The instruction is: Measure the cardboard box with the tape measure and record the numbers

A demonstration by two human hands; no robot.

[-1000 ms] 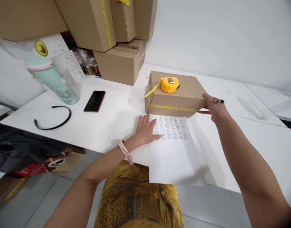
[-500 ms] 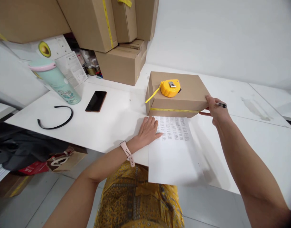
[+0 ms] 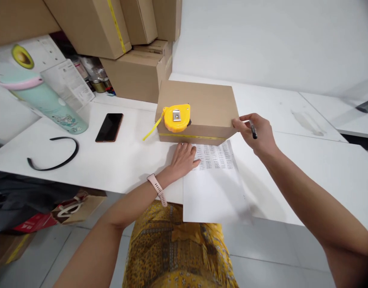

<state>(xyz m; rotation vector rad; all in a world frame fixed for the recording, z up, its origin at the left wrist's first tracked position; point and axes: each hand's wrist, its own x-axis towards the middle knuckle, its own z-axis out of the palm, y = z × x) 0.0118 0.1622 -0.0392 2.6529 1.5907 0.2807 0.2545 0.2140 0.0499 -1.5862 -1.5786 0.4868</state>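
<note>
My left hand [image 3: 185, 160] lies flat on the upper left part of a white sheet of paper [image 3: 214, 196] covered near its top with rows of handwriting. Its fingertips are close to the front of a closed cardboard box [image 3: 202, 100]; I cannot tell whether they touch it. On the box's front left corner rests a yellow tape measure [image 3: 177, 118], its short tape end hanging out to the left. My right hand [image 3: 260, 134] has a dark pen [image 3: 254, 131] tucked among its fingers, and its fingertips press on the box's right front corner.
A black phone [image 3: 109, 127], a black headband [image 3: 72, 154] and a mint-green tumbler [image 3: 62, 110] are on the white table [image 3: 135, 160] to the left. Several cardboard boxes [image 3: 132, 76] are stacked behind. Below the left side sits a paper bag [image 3: 90, 206].
The box has slid left along the table, with my right hand at its corner. The tape measure on top has shifted left and turned slightly. My left hand stays on the paper.
</note>
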